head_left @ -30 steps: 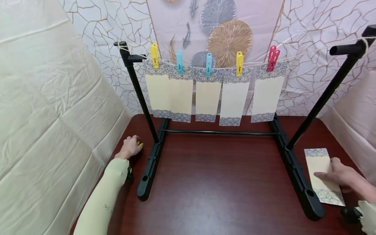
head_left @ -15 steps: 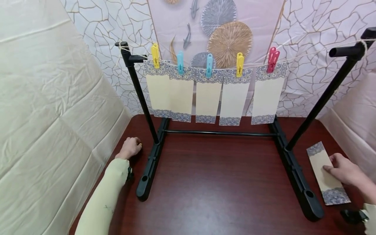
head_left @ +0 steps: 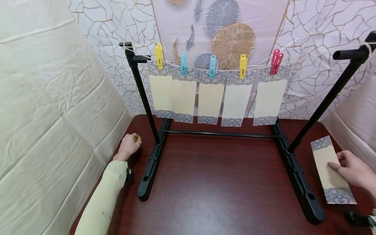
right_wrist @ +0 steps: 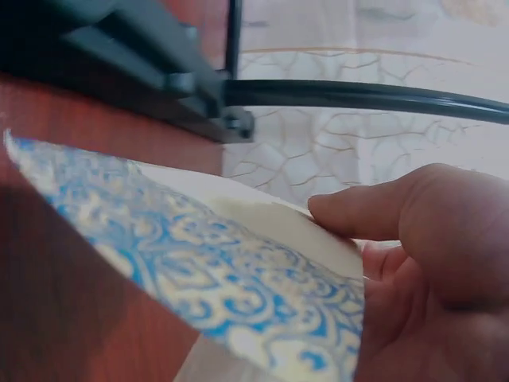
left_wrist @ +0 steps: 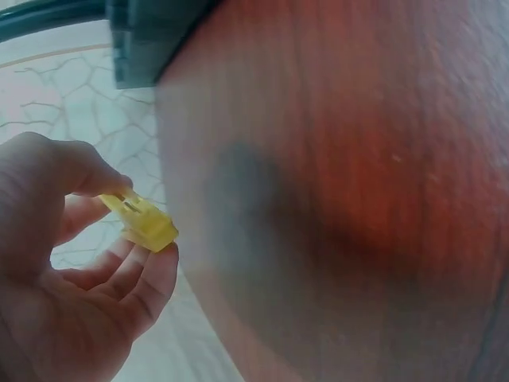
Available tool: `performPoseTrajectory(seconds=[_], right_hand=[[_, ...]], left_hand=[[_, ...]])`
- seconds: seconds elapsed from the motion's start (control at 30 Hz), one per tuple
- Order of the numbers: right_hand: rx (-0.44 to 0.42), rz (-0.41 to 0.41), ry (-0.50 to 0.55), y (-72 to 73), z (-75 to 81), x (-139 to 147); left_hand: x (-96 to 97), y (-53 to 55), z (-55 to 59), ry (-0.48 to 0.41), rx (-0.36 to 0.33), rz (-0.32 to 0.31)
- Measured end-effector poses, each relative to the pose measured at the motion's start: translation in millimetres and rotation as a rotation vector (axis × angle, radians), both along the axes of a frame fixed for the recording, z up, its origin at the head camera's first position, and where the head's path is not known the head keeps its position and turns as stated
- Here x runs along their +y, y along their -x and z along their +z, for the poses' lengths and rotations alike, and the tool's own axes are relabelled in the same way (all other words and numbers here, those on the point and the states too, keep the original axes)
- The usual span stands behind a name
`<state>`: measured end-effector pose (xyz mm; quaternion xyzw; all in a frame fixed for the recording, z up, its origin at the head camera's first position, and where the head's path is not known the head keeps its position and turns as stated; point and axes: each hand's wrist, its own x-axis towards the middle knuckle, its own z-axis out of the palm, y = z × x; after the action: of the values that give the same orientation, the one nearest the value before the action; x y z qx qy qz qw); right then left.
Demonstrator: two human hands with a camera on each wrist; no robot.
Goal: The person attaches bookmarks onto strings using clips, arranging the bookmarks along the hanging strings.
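My left hand (head_left: 129,146) pinches a yellow clothespin (left_wrist: 143,221) between thumb and fingers, left of the black stand. At the far right, my right hand (head_left: 353,169) grips the right edge of a cream paper card (head_left: 325,164) with blue lace-patterned ends, thumb on top. Up close in the right wrist view, the card's patterned end (right_wrist: 215,263) bows slightly, and the fingers beneath it are partly hidden. Between the stand's posts, several similar cards hang from a string, pinned by yellow (head_left: 159,56), blue (head_left: 183,63) and red (head_left: 276,62) clothespins.
A black stand rests on the dark red table (head_left: 223,182), its left foot (head_left: 144,187) and right foot (head_left: 308,199) joined by a thin crossbar (head_left: 220,133). Pale cloth (head_left: 58,107) rises along the left side. A patterned backdrop (head_left: 126,19) hangs behind.
My right hand has lifted the card and turned it slightly, its far end shifting up and right. The left hand has picked the yellow clothespin up off the table.
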<state>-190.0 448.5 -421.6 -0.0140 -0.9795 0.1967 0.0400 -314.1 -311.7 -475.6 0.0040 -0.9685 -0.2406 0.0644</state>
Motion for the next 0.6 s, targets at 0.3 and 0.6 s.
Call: performPoseTrajectory(seconds=[0.3, 0.6], right_hand=[[0.174, -0.004, 0.374, -11.5, -3.0, 5.9], [0.384, -0.002, 0.648, 23.3, -73.0, 80.0]], left_hand=[[8.1, -11.5, 8.7, -0.128, 0.182, 0.088], [19.3, -22.1, 22.9, -0.283, 0.376, 0.143]])
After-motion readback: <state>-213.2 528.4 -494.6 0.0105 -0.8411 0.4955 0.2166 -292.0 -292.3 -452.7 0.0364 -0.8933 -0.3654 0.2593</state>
